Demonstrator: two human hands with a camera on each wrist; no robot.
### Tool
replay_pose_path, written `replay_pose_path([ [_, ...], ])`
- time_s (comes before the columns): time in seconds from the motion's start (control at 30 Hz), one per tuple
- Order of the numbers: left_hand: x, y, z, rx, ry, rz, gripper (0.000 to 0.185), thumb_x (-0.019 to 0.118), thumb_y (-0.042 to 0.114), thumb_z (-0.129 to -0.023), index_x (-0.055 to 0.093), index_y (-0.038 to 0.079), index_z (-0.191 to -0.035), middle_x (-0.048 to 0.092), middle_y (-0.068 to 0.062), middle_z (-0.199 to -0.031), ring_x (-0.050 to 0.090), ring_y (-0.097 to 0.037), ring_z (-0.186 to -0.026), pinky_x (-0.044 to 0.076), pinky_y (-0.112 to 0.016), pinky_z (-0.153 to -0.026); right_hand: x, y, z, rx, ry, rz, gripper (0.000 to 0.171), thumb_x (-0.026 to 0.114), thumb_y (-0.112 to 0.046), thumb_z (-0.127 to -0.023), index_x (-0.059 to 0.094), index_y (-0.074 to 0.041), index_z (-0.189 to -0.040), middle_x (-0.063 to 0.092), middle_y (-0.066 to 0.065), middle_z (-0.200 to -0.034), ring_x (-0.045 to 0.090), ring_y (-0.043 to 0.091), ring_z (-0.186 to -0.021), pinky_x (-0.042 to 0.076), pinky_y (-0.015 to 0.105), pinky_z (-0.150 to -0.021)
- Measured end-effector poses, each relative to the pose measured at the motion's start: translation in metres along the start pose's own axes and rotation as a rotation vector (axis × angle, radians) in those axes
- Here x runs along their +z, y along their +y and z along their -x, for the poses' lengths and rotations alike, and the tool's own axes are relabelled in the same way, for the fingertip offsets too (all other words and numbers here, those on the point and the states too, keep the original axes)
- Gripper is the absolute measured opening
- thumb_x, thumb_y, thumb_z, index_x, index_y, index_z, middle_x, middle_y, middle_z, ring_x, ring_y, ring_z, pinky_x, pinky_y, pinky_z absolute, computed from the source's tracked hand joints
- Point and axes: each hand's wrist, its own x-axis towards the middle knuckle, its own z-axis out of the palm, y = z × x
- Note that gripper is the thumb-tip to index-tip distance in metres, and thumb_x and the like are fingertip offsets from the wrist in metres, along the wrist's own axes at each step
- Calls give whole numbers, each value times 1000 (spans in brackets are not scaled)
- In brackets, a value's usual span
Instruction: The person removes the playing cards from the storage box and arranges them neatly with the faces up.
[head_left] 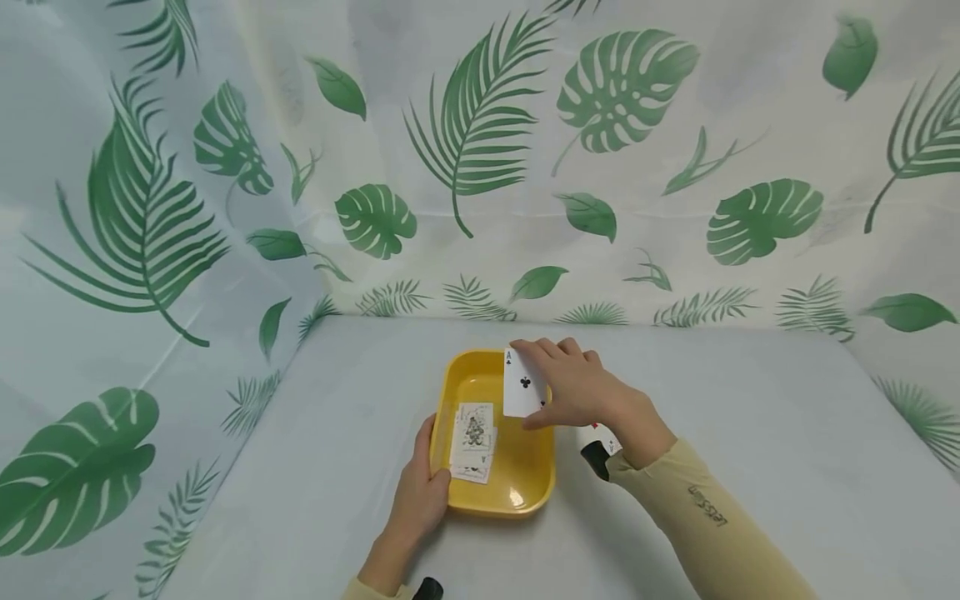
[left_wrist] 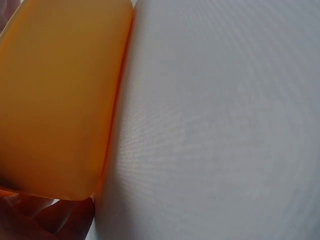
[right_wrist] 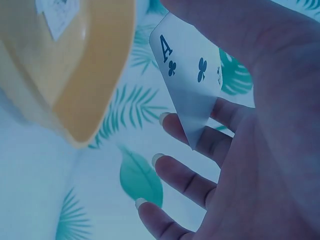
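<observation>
One ace of clubs [head_left: 522,385] pinched lightly in the right hand [head_left: 573,385], fingers [right_wrist: 185,131] spread, above the yellow tray [head_left: 536,483]. Left hand [head_left: 420,496] gripped the tray's near-left rim on the counter [head_left: 750,467]. Could have slipped, landing outside the tray beside the small pile of cards [head_left: 473,440].

A yellow tray [head_left: 528,492] sits near the middle of a pale table [head_left: 750,433]. The left hand [head_left: 420,492] grips the tray's near left rim, thumb over the edge. Inside, at the left, lies a small pile of playing cards [head_left: 474,442]. The right hand [head_left: 573,383] holds an ace of clubs [head_left: 522,385] face up over the tray's far right part. A leaf-print curtain [head_left: 480,158] hangs behind and to the left.
</observation>
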Motion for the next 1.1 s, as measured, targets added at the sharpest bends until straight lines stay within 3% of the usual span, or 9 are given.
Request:
replay_pose_path([
  [0.23,0,0,0,-8,-1,-1,79,45,-1,-86,23,14,-160,41,-8,-157,51,-25,-121,36,-54,-106,-7,15,17,25,27,7,104,87,-46,-73,33,-17,-157,42,9,-152,36,36,-128,29,59,-102],
  [0.5,-1,-1,0,-6,-9,-11,79,45,-1,-86,22,13,-160,41,-8,-156,51,-24,-115,39,-50,-98,-16,38,40,63,52,8,103,87,-43,-74,34,-14,-157,42,14,-151,36,41,-127,30,63,-99],
  [0.9,0,1,1,-18,-19,3,80,43,-2,-86,21,14,-161,39,-8,-158,51,-23,-116,39,-48,-98,-4,84,69,184,39,-27,102,90,-38,-71,37,-13,-155,45,19,-147,38,44,-123,33,68,-95],
  [1.1,-2,-1,1,-14,-16,-4,79,42,-2,-87,21,15,-161,39,-8,-157,51,-24,-115,39,-47,-96,5,106,78,188,38,-40,98,89,-35,-72,38,-10,-152,47,22,-143,40,47,-120,35,69,-89],
])
